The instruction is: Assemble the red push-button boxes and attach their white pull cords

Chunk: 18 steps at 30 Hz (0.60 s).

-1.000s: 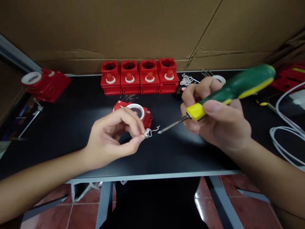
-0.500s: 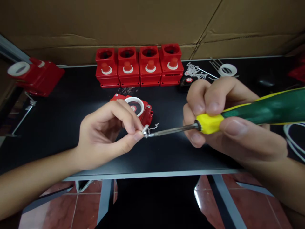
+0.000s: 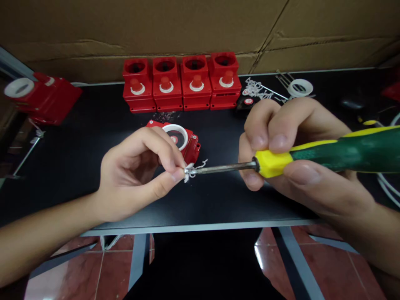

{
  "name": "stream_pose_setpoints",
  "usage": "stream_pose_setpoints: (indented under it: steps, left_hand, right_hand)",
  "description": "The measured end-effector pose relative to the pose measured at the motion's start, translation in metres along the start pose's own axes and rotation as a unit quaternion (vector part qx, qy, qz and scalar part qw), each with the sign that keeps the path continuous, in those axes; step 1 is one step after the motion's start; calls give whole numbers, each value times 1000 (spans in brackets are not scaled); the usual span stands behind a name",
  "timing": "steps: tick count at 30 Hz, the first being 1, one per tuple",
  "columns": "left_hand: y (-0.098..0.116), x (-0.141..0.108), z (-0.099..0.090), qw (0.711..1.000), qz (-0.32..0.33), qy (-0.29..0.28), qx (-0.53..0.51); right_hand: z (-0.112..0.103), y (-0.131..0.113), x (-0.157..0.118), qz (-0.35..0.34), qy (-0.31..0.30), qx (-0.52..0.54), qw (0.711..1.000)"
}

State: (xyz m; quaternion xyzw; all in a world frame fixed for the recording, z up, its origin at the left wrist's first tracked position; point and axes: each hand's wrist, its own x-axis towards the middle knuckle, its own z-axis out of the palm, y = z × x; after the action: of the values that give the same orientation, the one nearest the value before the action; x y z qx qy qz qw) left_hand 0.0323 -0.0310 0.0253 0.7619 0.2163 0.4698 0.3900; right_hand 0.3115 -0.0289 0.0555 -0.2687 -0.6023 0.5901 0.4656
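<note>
Between thumb and fingertips, my left hand (image 3: 140, 171) pinches a small metal screw (image 3: 187, 171). A piece of white string (image 3: 195, 168) is looped around it, with a loose end sticking out to the right. My right hand (image 3: 296, 154) is closed around a green and yellow screwdriver (image 3: 340, 152). The screwdriver's shaft points left, and its tip meets the screw head; the exact fit is too small to make out. Behind my left fingers, a red housing with a round white ring (image 3: 189, 146) lies on the table, partly covered by the hand.
Several red boxes (image 3: 196, 91) with orange buttons stand in a row at the back. Another red box (image 3: 53, 100) is at the left, with a metal rod (image 3: 26, 156) hanging from string. White string (image 3: 253, 89), a white ring (image 3: 300, 87) and rods lie back right on the black table (image 3: 93, 137).
The screwdriver tip has moved slightly up and left onto the screw head, and its shaft is now more level. My left hand keeps its pinch and has shifted slightly left.
</note>
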Motion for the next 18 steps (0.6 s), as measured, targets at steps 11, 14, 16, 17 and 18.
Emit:
stream_pose_setpoints:
  steps: [11, 14, 16, 17, 18]
  left_hand:
    - [-5, 1, -3, 1000, 24, -4, 17]
    - [-5, 2, -3, 1000, 27, -14, 7]
    - [-6, 2, -2, 1000, 18, -6, -6]
    - [-6, 2, -2, 1000, 14, 2, -12]
    - [-7, 1, -1, 1000, 12, 9, -17]
  right_hand:
    - [-4, 1, -4, -14, -17, -13, 1000]
    - [-6, 1, -4, -17, -17, -31, 999]
    - [-8, 1, -3, -28, -32, -39, 998]
    - [-9, 1, -2, -35, -37, -41, 998]
    - [-10, 1, -2, -43, -39, -43, 997]
